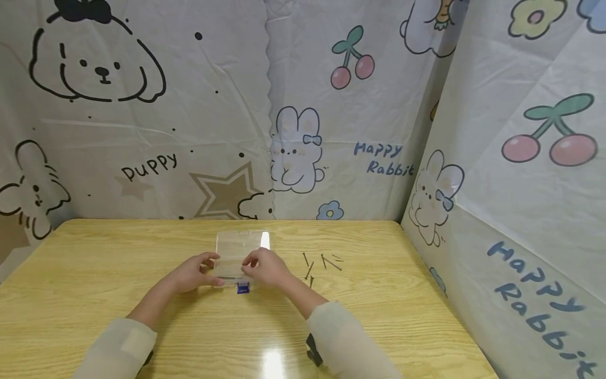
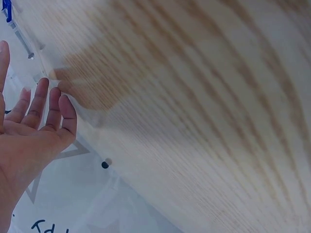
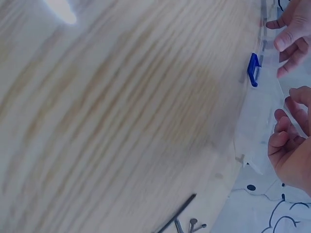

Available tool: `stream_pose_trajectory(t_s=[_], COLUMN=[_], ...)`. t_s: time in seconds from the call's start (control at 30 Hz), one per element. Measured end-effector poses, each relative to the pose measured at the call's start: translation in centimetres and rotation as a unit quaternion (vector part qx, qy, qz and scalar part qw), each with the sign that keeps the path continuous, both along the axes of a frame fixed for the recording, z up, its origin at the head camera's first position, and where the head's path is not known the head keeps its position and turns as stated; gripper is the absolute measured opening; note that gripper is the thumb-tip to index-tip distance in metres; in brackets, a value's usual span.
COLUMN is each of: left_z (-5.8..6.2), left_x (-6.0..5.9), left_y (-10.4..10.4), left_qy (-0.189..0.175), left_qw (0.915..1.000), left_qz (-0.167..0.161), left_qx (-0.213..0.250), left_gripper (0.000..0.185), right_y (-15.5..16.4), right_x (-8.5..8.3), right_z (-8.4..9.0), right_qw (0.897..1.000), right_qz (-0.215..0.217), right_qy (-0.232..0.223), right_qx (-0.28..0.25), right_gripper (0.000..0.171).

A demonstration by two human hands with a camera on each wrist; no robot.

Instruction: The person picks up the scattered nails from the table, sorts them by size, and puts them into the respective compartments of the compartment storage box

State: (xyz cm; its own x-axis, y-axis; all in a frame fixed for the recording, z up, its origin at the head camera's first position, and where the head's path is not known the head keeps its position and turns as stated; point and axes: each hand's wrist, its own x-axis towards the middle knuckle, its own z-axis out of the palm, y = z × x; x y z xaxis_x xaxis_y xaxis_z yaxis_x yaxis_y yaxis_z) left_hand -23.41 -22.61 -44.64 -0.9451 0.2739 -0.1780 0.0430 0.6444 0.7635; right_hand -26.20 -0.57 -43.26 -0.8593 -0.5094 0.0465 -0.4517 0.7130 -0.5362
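A clear plastic box with a blue latch on its near side lies on the table. My left hand holds the box at its left end, thumb at the near corner and bent fingers along the left side. Inside, near the front edge, a nail shows through the plastic in the left wrist view. Over the right part of the box, my right hand has thumb and forefinger tips close together and the other fingers curled. I cannot tell whether anything is between those fingertips.
Several loose nails lie on the wood-grain table to the right of the box, one partly behind the right forearm. A printed cloth hangs behind the table, and another along its right side.
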Motion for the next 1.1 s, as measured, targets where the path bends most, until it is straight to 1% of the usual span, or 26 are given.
stream_pose_trajectory(t_s=[0.2,0.47,0.63,0.83,1.1], left_z=[0.2,0.1,0.1,0.1,0.0], left_x=[0.2,0.3,0.3,0.3,0.2], left_y=[0.0,-0.1,-0.1,-0.1,0.0], left_qy=[0.003,0.006,0.007,0.006,0.009], left_qw=[1.0000,1.0000,1.0000,1.0000,1.0000], left_qz=[0.002,0.003,0.001,0.001,0.001], left_qx=[-0.004,-0.002,0.001,-0.001,-0.002], left_gripper=[0.082,0.083,0.083,0.082,0.082], right_y=[1.0,2.5,3.7,5.4,7.8], right_x=[-0.1,-0.1,-0.1,-0.2,-0.6], right_z=[0.5,1.3,1.7,1.9,2.3], right_qw=[1.000,1.000,1.000,0.999,0.999], right_qz=[0.003,0.003,-0.003,-0.009,-0.031], right_qy=[0.005,-0.012,-0.004,-0.008,-0.002], right_qx=[-0.003,-0.015,-0.017,-0.030,-0.032], right_gripper=[0.017,0.019,0.019,0.018,0.018])
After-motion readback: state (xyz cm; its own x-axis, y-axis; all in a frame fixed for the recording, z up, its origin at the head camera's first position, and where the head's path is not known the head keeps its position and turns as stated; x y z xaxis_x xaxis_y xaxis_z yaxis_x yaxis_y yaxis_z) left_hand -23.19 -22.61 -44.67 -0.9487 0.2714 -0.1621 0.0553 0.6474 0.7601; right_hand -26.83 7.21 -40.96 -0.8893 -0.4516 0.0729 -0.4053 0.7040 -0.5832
